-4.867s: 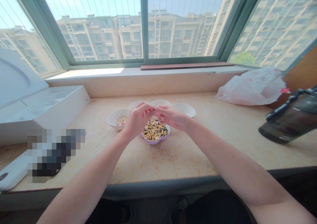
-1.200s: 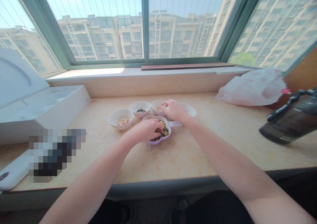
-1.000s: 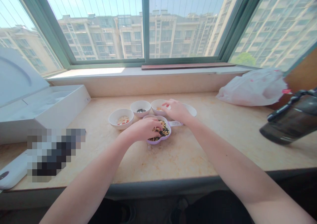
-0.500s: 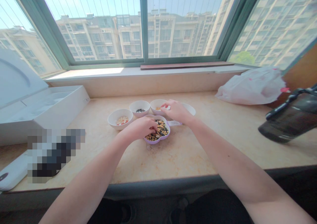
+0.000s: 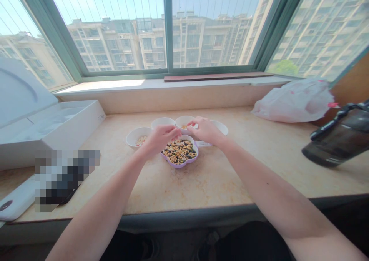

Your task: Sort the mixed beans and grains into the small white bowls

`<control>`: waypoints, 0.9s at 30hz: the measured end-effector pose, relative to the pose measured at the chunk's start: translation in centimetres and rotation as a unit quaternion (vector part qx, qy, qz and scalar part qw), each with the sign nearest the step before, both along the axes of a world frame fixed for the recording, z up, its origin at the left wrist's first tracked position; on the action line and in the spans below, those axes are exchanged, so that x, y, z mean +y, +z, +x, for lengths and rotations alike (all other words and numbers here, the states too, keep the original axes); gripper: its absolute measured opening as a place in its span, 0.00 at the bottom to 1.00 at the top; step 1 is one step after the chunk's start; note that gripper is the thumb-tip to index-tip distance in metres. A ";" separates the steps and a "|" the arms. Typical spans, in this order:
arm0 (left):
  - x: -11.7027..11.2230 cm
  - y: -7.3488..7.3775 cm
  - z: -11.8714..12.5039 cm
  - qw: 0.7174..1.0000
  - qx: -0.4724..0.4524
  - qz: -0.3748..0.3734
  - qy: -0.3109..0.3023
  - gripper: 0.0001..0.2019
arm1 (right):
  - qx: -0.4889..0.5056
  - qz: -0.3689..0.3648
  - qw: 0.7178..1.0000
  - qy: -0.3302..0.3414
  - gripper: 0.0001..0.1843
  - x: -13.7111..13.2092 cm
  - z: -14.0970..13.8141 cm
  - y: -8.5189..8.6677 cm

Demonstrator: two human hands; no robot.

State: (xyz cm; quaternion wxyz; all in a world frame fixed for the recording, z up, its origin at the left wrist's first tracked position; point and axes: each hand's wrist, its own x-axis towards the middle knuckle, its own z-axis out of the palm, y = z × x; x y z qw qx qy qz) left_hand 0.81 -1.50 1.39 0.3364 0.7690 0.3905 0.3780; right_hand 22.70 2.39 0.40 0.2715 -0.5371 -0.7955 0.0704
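Note:
A lilac flower-shaped dish (image 5: 180, 162) of mixed yellow, black and pale beans sits mid-counter. Behind it stand several small white bowls: one with pale and red pieces (image 5: 133, 137), one largely hidden by my left hand (image 5: 161, 121), one with yellowish bits (image 5: 182, 121), and a shallow one (image 5: 221, 128). My left hand (image 5: 158, 138) hovers over the dish's far left edge with fingertips pinched together on something too small to name. My right hand (image 5: 203, 130) is curled over the yellowish-bit bowl, fingers closed; their contents are hidden.
An open white box (image 5: 49, 126) stands at the left, a white flat device (image 5: 14, 203) near the front left edge. A white plastic bag (image 5: 294, 101) and a dark tilted jug (image 5: 337, 140) lie at the right. The window sill runs behind.
My left hand has lifted out of the lilac dish toward the back bowls with fingers pinched. My right hand has stayed over the yellowish-bit bowl.

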 end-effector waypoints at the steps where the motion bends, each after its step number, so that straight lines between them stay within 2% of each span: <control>1: 0.0 0.2 0.0 0.998 -0.054 -0.027 -0.004 0.22 | 0.001 -0.002 1.000 0.001 0.10 -0.1 0.0 0.0; 4: -0.2 0.5 0.0 0.972 -0.207 -0.110 -0.033 0.27 | 0.002 -0.017 1.000 0.007 0.10 -0.4 -0.2 0.2; 6: -0.4 0.6 0.1 0.947 -0.272 -0.163 -0.052 0.28 | -0.002 -0.025 1.000 0.009 0.11 -0.6 -0.3 0.3; 10: -0.8 1.1 0.2 0.920 -0.307 -0.229 -0.084 0.25 | -0.007 -0.030 0.999 0.010 0.12 -1.2 -0.7 0.6; 15: -1.0 1.5 0.0 0.896 -0.360 -0.235 -0.109 0.19 | 0.033 -0.040 0.998 0.024 0.11 -1.5 -1.0 0.8; 18: -1.0 1.3 0.1 0.906 -0.355 -0.206 -0.099 0.19 | 0.127 -0.072 0.988 0.055 0.13 -1.7 -1.2 0.9; 21: -0.9 0.7 0.4 0.944 -0.296 -0.136 -0.051 0.19 | 0.262 -0.164 0.943 0.125 0.20 -2.0 -1.5 0.9; 24: -0.6 -0.1 0.7 0.984 -0.174 -0.002 0.036 0.15 | 0.355 -0.259 0.875 0.201 0.25 -2.4 -1.9 1.0; 27: -0.3 -0.8 0.6 0.986 -0.037 0.131 0.100 0.09 | 0.379 -0.304 0.844 0.228 0.25 -2.7 -2.2 1.0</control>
